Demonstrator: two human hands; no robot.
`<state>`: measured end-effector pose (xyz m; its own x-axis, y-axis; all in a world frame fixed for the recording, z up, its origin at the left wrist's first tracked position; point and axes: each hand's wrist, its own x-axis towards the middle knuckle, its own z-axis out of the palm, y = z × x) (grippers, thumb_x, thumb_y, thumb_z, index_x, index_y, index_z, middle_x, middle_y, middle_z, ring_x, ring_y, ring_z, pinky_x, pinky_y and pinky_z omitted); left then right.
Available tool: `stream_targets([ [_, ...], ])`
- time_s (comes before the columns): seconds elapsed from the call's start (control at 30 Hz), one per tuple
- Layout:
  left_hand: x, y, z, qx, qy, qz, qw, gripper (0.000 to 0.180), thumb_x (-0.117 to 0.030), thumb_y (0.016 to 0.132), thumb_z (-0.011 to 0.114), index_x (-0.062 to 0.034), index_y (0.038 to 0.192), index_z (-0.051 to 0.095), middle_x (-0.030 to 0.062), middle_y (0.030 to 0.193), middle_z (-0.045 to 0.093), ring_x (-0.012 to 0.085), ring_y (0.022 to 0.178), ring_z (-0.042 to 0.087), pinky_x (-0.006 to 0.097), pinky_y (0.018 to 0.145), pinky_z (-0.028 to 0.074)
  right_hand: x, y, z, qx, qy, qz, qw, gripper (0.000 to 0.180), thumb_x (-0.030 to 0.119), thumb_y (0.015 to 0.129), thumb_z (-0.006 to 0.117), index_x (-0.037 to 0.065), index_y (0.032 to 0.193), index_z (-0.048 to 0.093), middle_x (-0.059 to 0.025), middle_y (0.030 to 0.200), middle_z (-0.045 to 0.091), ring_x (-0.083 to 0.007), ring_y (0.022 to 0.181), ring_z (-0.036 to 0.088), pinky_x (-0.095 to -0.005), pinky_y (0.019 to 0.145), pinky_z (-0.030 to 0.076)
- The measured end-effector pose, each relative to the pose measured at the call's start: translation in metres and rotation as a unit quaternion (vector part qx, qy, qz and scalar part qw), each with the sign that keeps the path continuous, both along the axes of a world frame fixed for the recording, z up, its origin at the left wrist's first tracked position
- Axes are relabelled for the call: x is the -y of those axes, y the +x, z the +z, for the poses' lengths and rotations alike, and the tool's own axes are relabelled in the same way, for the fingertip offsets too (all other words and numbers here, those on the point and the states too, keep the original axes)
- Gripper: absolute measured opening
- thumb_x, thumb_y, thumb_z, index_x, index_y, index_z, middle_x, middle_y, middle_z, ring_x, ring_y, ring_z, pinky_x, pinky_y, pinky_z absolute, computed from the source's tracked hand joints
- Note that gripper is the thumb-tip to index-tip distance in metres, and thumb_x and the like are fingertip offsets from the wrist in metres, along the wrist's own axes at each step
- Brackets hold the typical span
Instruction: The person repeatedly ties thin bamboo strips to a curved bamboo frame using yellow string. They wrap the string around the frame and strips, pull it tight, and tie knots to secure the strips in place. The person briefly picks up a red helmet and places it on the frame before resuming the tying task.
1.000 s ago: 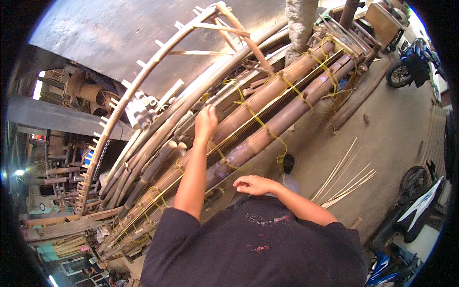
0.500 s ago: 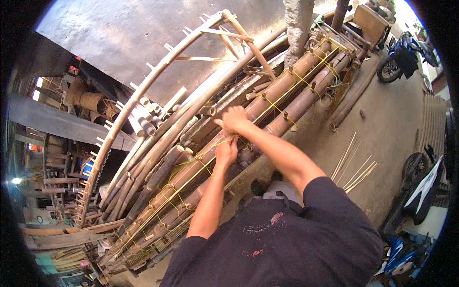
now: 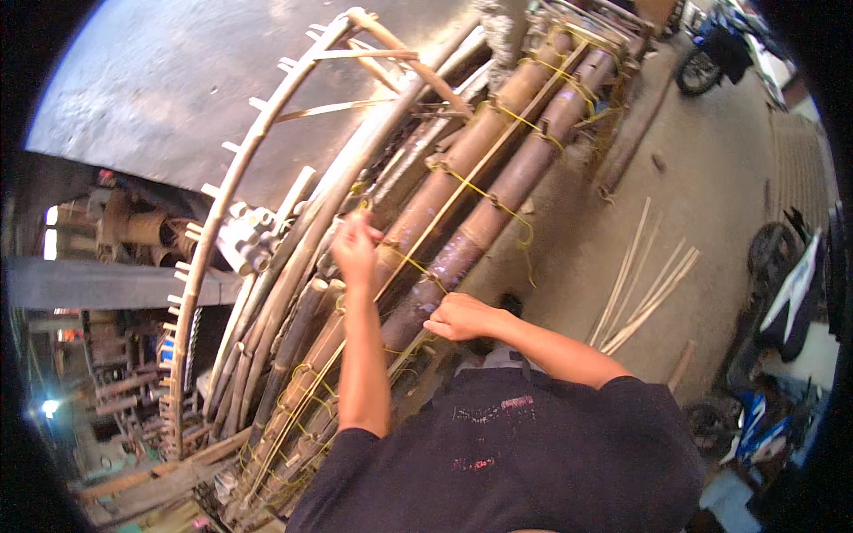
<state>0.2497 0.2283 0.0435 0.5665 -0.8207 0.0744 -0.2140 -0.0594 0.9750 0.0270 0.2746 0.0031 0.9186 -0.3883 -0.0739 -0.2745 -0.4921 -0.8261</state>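
Note:
Two long brown bamboo poles lie side by side, an upper pole (image 3: 458,160) and a lower pole (image 3: 480,222), lashed at intervals with yellow cord (image 3: 413,261). Thin split bamboo strips (image 3: 480,164) run lengthwise between them. My left hand (image 3: 357,251) is closed beyond the upper pole, with a bit of yellow cord showing at its fingertips. On the near side of the lower pole, my right hand (image 3: 464,317) is a fist, and a yellow strand across the poles runs up to it. The cord inside both fists is hidden.
A curved bamboo frame with pegs (image 3: 253,142) leans by the grey wall (image 3: 178,80). More bamboo poles (image 3: 267,329) are stacked at left. Thin bamboo sticks (image 3: 653,302) lie on the floor at right, where motorcycles (image 3: 702,71) stand farther off.
My hands were close together over the poles. They have moved apart, the left up and left, the right toward me. The view has shifted too.

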Motion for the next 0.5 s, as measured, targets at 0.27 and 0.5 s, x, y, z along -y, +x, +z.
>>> stream_targets([
  [0.27,0.022,0.069,-0.064,0.237,0.197,-0.039,0.950,0.037,-0.033,0.098,0.049,-0.0060,0.114,0.068,0.0218,0.101,0.069,0.0411,0.097,0.065,0.048,0.084,0.051,-0.093,0.034,0.005,-0.057,-0.065,0.052,0.995,0.030,0.029,0.088,0.065,0.011,0.111,0.063,-0.0101,0.114,0.064,-0.0260,0.103,0.060,-0.0420,0.087,0.046],
  [0.5,-0.172,0.102,-0.005,0.322,0.285,-0.105,0.897,0.032,-0.025,0.096,0.048,0.0007,0.105,0.065,0.0275,0.100,0.066,0.0441,0.096,0.064,0.050,0.084,0.050,-0.146,0.103,-0.004,0.312,0.605,-0.502,0.533,0.028,0.037,0.102,0.048,0.011,0.105,0.059,-0.0011,0.095,0.064,-0.0126,0.092,0.060,-0.0287,0.081,0.048],
])
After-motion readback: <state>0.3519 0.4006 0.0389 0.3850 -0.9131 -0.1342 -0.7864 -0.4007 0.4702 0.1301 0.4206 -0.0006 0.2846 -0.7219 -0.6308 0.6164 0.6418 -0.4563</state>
